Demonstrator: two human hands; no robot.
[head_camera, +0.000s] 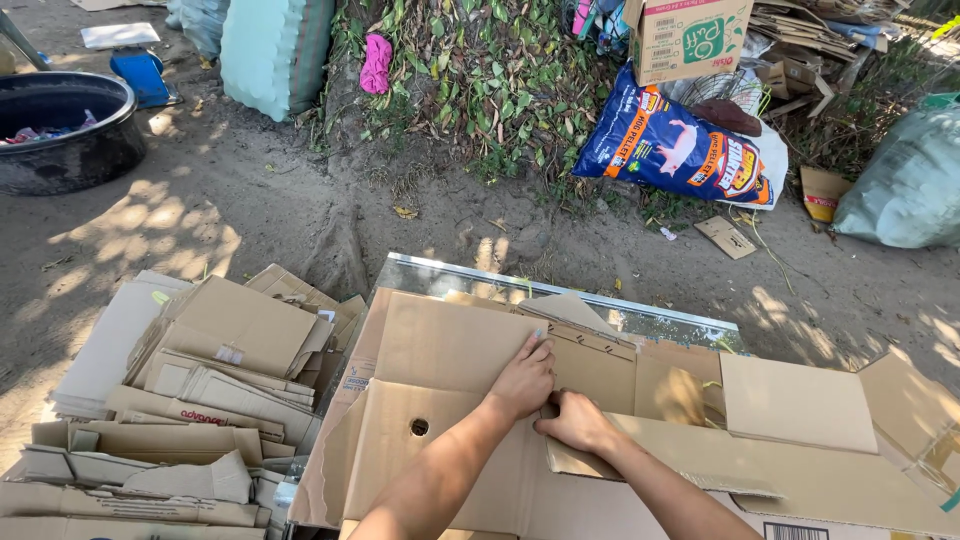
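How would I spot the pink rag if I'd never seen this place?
Look at the leafy mound at the top of the yard, right of the pale green sack. The pink rag hangs on its left edge, the only bright pink thing among the leaves.

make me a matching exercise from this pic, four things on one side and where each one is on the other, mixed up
Things:
1. left hand
2. black tub
3. blue sack
4. pink cloth

Places:
A. on the leafy pile at the top
B. pressed flat on the big cardboard sheet
C. far left on the dirt
D. leaning under a cardboard box, upper right

Pairs: 1-B, 2-C, 3-D, 4-A

The right hand grips a cardboard edge just beside the left.
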